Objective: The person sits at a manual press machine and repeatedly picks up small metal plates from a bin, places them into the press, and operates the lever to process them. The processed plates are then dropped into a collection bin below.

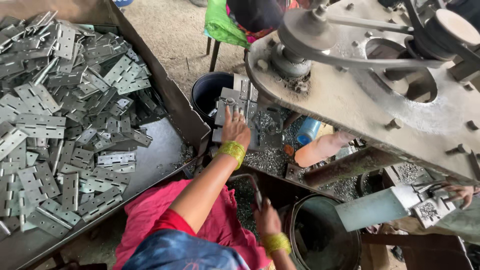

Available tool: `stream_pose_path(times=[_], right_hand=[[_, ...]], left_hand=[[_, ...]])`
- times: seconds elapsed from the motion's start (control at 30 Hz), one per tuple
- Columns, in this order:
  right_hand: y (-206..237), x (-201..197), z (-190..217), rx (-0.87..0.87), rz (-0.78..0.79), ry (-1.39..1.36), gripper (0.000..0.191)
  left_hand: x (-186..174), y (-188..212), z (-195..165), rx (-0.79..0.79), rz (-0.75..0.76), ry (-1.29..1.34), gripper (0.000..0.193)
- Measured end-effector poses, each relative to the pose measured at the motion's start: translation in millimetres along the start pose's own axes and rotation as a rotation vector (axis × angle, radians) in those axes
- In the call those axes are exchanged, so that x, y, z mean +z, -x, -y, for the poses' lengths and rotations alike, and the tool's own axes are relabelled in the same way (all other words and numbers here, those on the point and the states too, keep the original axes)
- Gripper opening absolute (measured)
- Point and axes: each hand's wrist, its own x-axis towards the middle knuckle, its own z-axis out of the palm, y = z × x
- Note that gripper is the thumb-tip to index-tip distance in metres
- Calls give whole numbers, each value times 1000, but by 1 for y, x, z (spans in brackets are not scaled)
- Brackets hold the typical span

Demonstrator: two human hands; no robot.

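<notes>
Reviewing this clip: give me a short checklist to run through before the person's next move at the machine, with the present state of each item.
1. Left hand on the hinge plate at the machine bed: ok, fingers rest on it.
2. Right hand on the lever handle: ok, gripping it.
3. Plate seated squarely: cannot tell, the hand covers part of it.
4. Fingers clear of the tool: cannot tell.
5. Supply of hinges in the tray: ok, a large heap.
6. Another person's hand at the chute on the right: ok, apart from the work point.
</notes>
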Motion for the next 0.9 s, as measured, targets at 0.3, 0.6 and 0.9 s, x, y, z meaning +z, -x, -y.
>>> stream_pose_path(times=[0.3,0.6,0.9], right_hand=[[-31,-25,-5,-179,-47,77,42],[-7,46,-32,-10,-120,-81,61],[-7,-76,67,-457,-564,-93,46]], left_hand=[[-7,-10,6,-21,86,40,46],[-1,-27,7,-54,137,73,42],[30,18,2,42,-52,65,45]])
